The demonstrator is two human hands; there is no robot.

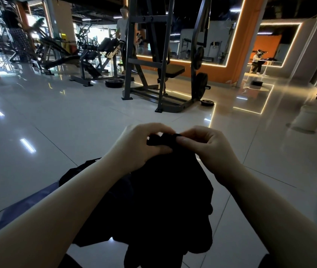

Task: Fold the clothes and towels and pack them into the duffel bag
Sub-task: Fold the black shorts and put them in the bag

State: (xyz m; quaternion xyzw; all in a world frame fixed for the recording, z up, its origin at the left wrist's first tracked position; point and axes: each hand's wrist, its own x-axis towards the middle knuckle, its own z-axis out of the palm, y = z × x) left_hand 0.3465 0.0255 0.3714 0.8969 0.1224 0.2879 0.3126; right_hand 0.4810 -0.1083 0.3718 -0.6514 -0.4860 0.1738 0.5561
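A black garment (163,190) hangs in front of me above the tiled floor, bunched and unfolded. My left hand (140,146) pinches its top edge on the left, and my right hand (208,149) pinches the same edge just to the right. The two hands are close together at the garment's top. Below my left forearm a blue-grey piece of cloth (28,206) lies flat on the floor, partly hidden by the arm and the black garment. No duffel bag shows in this view.
A grey weight machine (163,70) with plates stands ahead on the glossy tile floor (66,122). More gym machines line the back left. A person stands at the back by the machines and another sits at a table far right. A pale object (306,118) sits at right.
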